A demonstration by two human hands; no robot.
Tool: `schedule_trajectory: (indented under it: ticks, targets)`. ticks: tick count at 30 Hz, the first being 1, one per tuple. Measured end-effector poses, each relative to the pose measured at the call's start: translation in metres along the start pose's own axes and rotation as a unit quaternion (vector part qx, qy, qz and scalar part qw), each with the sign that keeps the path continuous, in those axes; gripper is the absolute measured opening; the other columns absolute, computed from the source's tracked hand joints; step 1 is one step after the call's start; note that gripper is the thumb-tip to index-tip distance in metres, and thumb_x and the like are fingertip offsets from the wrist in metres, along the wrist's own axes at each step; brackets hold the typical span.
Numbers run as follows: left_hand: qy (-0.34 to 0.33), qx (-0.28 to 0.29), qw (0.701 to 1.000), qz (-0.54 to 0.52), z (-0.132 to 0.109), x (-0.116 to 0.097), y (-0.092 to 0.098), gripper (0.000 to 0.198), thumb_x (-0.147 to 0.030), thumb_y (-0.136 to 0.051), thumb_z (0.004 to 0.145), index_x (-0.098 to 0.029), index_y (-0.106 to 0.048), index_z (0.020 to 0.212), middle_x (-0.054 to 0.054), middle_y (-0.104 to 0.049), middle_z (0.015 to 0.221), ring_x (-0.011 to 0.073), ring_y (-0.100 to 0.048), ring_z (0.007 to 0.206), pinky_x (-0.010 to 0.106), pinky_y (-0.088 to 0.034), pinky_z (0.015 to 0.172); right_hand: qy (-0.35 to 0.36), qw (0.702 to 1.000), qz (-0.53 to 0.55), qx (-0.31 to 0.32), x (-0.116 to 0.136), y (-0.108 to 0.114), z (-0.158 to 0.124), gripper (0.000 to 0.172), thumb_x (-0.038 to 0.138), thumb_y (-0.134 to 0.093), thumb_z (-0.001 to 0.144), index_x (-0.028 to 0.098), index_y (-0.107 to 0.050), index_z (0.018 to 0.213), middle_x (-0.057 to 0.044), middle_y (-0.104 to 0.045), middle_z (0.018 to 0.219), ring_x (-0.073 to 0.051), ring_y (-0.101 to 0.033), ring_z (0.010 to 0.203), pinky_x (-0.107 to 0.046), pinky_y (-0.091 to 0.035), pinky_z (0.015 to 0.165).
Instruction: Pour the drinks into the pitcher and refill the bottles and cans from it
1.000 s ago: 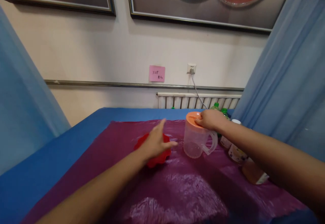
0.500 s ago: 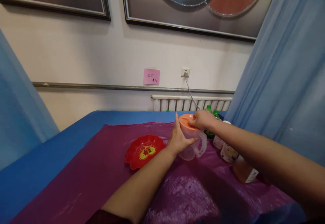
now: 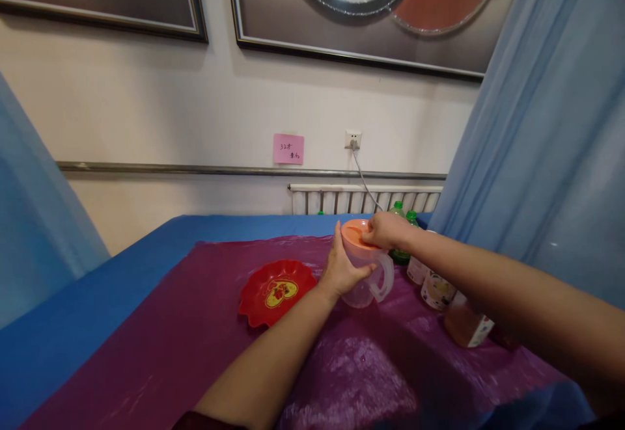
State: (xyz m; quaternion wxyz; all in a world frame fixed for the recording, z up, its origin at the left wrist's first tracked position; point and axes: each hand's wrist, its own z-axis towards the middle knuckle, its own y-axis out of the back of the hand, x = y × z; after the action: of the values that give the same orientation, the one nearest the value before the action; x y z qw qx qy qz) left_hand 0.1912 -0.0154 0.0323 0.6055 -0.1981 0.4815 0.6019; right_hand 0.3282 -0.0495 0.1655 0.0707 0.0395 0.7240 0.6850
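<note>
A clear plastic pitcher (image 3: 359, 295) with a side handle stands upright on the purple plastic sheet (image 3: 185, 332). Its orange lid (image 3: 352, 233) sits on the top. My left hand (image 3: 342, 268) wraps around the pitcher's body from the near left side, thumb towards the handle. With its fingers closed on the raised part of the lid, my right hand (image 3: 385, 229) reaches over from the right; the fingertips are partly hidden. Just left of the pitcher lies a red scalloped plate (image 3: 251, 287) with a yellow heart design.
Green-capped bottles (image 3: 399, 210), white printed containers (image 3: 437, 290) and a jug of brown liquid (image 3: 461, 326) stand on the right, partly under my right forearm. Blue curtains (image 3: 527, 157) hang on both sides. Behind the table are a radiator (image 3: 312, 202) and a plugged-in cord (image 3: 362, 173).
The whole view has shifted slightly. Both hands keep their hold on the pitcher and its lid, with no clear movement of either.
</note>
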Motion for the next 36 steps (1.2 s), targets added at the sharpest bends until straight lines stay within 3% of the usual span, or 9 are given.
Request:
schedule_trajectory:
  ticks: [6, 11, 16, 23, 28, 36]
  targets:
    - [0.006, 0.003, 1.000, -0.004, 0.001, 0.001, -0.001, 0.137, -0.035, -0.092, 0.055, -0.019, -0.005, 0.160, 0.020, -0.046, 0.152, 0.0358, -0.046, 0.141, 0.053, -0.037, 0.115, 0.005, 1.000, -0.009, 0.011, 0.000, 0.003, 0.006, 0.051, 0.057, -0.055, 0.086, 0.013, -0.079, 0.099, -0.018, -0.077, 0.096, -0.029, -0.073, 0.090, -0.030, -0.048, 0.068]
    - [0.053, 0.018, 0.998, -0.020, -0.001, 0.002, -0.004, 0.150, -0.041, -0.095, 0.050, -0.018, 0.003, 0.160, 0.024, -0.046, 0.152, 0.0392, -0.046, 0.140, 0.056, -0.037, 0.114, 0.012, 1.000, -0.003, 0.020, 0.002, 0.003, 0.007, 0.039, 0.046, -0.056, 0.085, 0.015, -0.079, 0.093, -0.014, -0.077, 0.091, -0.026, -0.073, 0.082, -0.028, -0.047, 0.064]
    - [0.055, -0.021, 0.998, -0.021, -0.006, 0.000, -0.009, 0.133, -0.038, -0.093, 0.054, -0.017, -0.012, 0.158, 0.023, -0.046, 0.151, 0.0381, -0.047, 0.139, 0.054, -0.038, 0.113, 0.009, 1.000, 0.010, 0.018, -0.002, 0.001, 0.005, 0.037, 0.045, -0.055, 0.084, 0.018, -0.079, 0.088, -0.011, -0.077, 0.086, -0.024, -0.072, 0.075, -0.027, -0.045, 0.059]
    - [0.046, -0.036, 0.998, -0.025, -0.006, 0.003, -0.013, 0.122, -0.036, -0.093, 0.052, -0.018, -0.024, 0.152, 0.022, -0.050, 0.149, 0.0375, -0.049, 0.137, 0.054, -0.038, 0.113, 0.018, 1.000, -0.011, 0.001, -0.004, 0.002, 0.005, 0.039, 0.046, -0.055, 0.085, 0.017, -0.078, 0.094, -0.015, -0.077, 0.094, -0.027, -0.072, 0.086, -0.030, -0.047, 0.067]
    - [0.045, -0.033, 0.998, -0.032, -0.005, 0.005, -0.013, 0.121, -0.037, -0.093, 0.052, -0.017, -0.026, 0.150, 0.022, -0.050, 0.148, 0.0371, -0.049, 0.138, 0.053, -0.038, 0.113, 0.039, 0.998, -0.032, 0.031, -0.006, 0.006, 0.009, 0.051, 0.057, -0.054, 0.087, 0.014, -0.079, 0.098, -0.017, -0.077, 0.097, -0.030, -0.072, 0.090, -0.031, -0.049, 0.070]
    - [0.064, -0.033, 0.997, -0.039, -0.006, 0.000, -0.012, 0.119, -0.035, -0.094, 0.051, -0.018, -0.029, 0.150, 0.021, -0.051, 0.147, 0.0368, -0.048, 0.137, 0.052, -0.038, 0.112, 0.062, 0.996, -0.045, 0.046, -0.003, 0.009, 0.008, 0.041, 0.045, -0.054, 0.087, 0.014, -0.080, 0.095, -0.014, -0.077, 0.092, -0.026, -0.071, 0.083, -0.028, -0.046, 0.064]
